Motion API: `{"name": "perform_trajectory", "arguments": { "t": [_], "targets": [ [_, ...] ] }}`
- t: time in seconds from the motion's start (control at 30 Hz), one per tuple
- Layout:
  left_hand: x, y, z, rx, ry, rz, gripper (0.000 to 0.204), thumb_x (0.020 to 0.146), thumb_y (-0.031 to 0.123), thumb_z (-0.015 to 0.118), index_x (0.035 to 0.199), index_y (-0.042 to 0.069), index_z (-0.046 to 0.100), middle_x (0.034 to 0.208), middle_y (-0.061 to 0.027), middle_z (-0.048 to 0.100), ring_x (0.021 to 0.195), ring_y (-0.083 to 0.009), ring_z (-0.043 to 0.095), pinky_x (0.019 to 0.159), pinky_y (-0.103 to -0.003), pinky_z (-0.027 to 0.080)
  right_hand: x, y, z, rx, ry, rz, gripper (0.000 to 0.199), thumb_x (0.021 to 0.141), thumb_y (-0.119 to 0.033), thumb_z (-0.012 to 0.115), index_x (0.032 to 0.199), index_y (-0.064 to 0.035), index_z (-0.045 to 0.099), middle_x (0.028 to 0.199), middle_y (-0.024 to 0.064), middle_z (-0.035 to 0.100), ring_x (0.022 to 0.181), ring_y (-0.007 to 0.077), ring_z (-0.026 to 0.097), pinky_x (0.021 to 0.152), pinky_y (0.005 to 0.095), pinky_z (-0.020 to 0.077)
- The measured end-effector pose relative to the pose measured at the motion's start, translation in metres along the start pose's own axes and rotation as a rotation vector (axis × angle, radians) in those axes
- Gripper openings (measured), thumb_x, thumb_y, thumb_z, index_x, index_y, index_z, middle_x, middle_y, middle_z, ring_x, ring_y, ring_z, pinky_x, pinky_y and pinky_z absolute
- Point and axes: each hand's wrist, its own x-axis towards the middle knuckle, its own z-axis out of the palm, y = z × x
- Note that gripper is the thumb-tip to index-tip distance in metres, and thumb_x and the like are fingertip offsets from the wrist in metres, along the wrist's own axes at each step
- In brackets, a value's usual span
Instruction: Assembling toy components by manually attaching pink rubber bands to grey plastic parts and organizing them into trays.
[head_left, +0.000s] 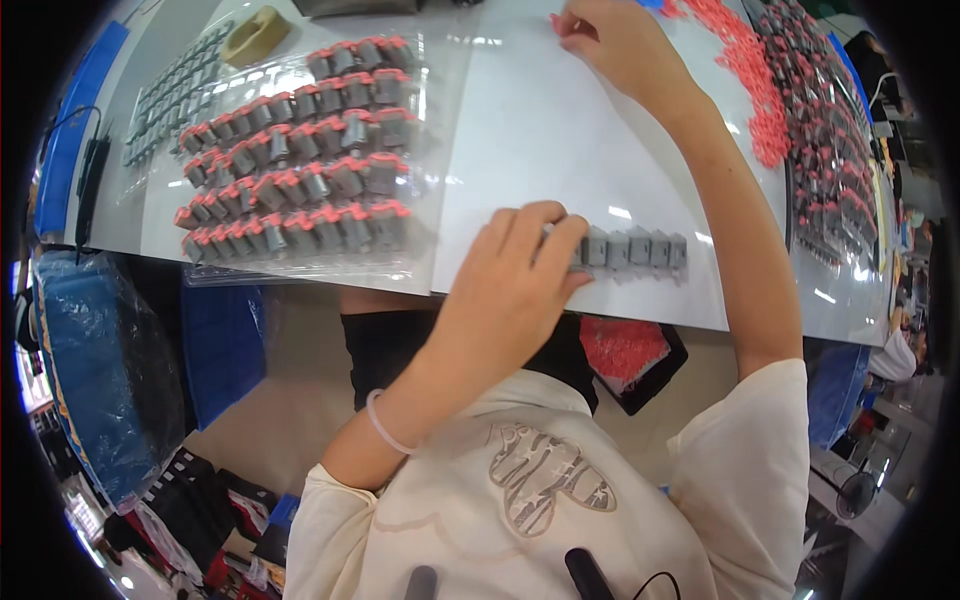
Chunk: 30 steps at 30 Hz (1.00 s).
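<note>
My left hand (520, 265) curls over the left end of a row of small grey block-shaped parts (640, 249) near the front edge of the white table. Its fingers and thumb grip the row's end, hiding the parts under them. Farther out, my right hand (605, 40) is closed in a pinch at the far edge of view. A bit of a small pink plastic piece (557, 22) shows at its fingertips. Loose pink plastic pieces (745, 85) lie heaped to the right of my right forearm.
On the left, a clear plastic tray (425, 215) carries rows of grey parts with pink pieces on top. Behind it lie a tape roll (255, 37) and more grey parts (180, 90). More pink-and-grey parts (825, 150) fill the far right. A black box of pink material (630, 355) stands below the table.
</note>
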Motion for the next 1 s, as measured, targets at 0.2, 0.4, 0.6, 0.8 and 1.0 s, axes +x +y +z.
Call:
{"name": "perform_trajectory", "arguments": {
  "t": [0.2, 0.4, 0.6, 0.8, 1.0],
  "targets": [
    [0.002, -0.003, 0.005, -0.021, 0.020, 0.048, 0.036, 0.072, 0.001, 0.071, 0.105, 0.003, 0.057, 0.106, -0.0131, 0.051, 0.096, -0.0307, 0.053, 0.077, -0.037, 0.047, -0.035, -0.024, -0.016, 0.171, 0.247, -0.005, 0.014, 0.078, -0.006, 0.058, 0.088, 0.0013, 0.063, 0.079, 0.0181, 0.063, 0.076, 0.0347, 0.062, 0.070, 0.0377, 0.0485],
    [-0.003, -0.006, 0.001, -0.212, 0.059, -0.072, 0.040, 0.067, -0.007, 0.072, 0.103, 0.004, 0.058, 0.104, -0.0125, 0.054, 0.088, -0.0279, 0.059, 0.072, -0.033, 0.051, -0.123, -0.101, -0.044, 0.596, 0.054, 0.030, 0.030, 0.078, 0.010, 0.046, 0.099, 0.0018, 0.066, 0.085, 0.0076, 0.061, 0.074, 0.0143, 0.057, 0.067, 0.0239, 0.0454],
    [-0.004, -0.009, 0.008, -0.310, 0.120, -0.105, 0.043, 0.069, -0.011, 0.070, 0.108, 0.000, 0.058, 0.099, -0.0114, 0.063, 0.090, -0.0213, 0.063, 0.075, -0.031, 0.052, -0.166, -0.135, -0.036, 0.414, 0.085, 0.252, 0.035, 0.070, 0.014, 0.046, 0.094, 0.0004, 0.068, 0.083, 0.0094, 0.054, 0.072, 0.0172, 0.054, 0.062, 0.0251, 0.0424],
    [-0.009, -0.013, 0.012, -0.313, 0.307, 0.022, 0.042, 0.072, -0.013, 0.063, 0.111, 0.002, 0.056, 0.098, -0.0134, 0.062, 0.082, -0.0256, 0.063, 0.068, -0.032, 0.053, -0.162, -0.142, -0.033, 0.194, 0.048, 0.148, 0.036, 0.066, 0.010, 0.051, 0.095, -0.0019, 0.069, 0.080, 0.0097, 0.048, 0.070, 0.0226, 0.048, 0.060, 0.0314, 0.0399],
    [-0.017, -0.018, -0.002, -0.393, 0.382, -0.049, 0.035, 0.077, -0.010, 0.064, 0.110, 0.000, 0.057, 0.102, -0.0117, 0.064, 0.085, -0.0185, 0.064, 0.072, -0.027, 0.052, -0.160, -0.142, -0.033, 0.182, 0.044, 0.110, 0.024, 0.072, 0.004, 0.058, 0.091, -0.0063, 0.068, 0.074, 0.0075, 0.045, 0.068, 0.0239, 0.046, 0.062, 0.0348, 0.0387]
  ]
}}
